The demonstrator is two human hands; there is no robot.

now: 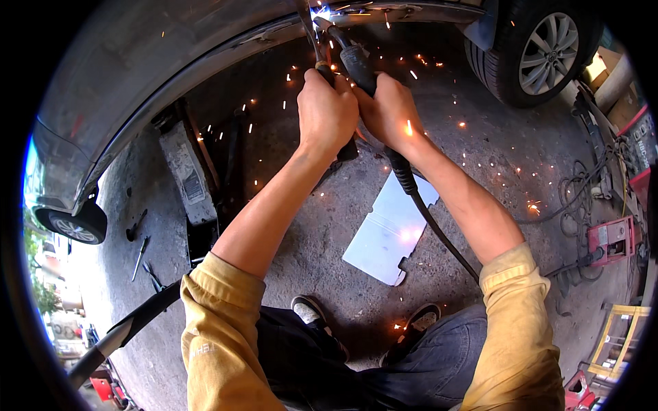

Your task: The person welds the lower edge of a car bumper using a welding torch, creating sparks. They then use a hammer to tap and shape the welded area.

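Observation:
My right hand (392,109) grips the black welding torch (356,63), whose tip meets the lower edge of a grey car body (171,55) in a bright arc with sparks flying. My left hand (326,109) is closed around a dark handled tool next to the torch, its shaft rising to the same spot. The torch's black cable (439,229) runs down past my right forearm. Both arms wear rolled yellow sleeves.
A shiny cut metal sheet (387,229) lies on the concrete floor under my arms. A floor jack (186,171) stands under the car at left, hand tools (140,250) beside it. A car wheel (538,51) is top right; a red machine (613,236) and cables sit right.

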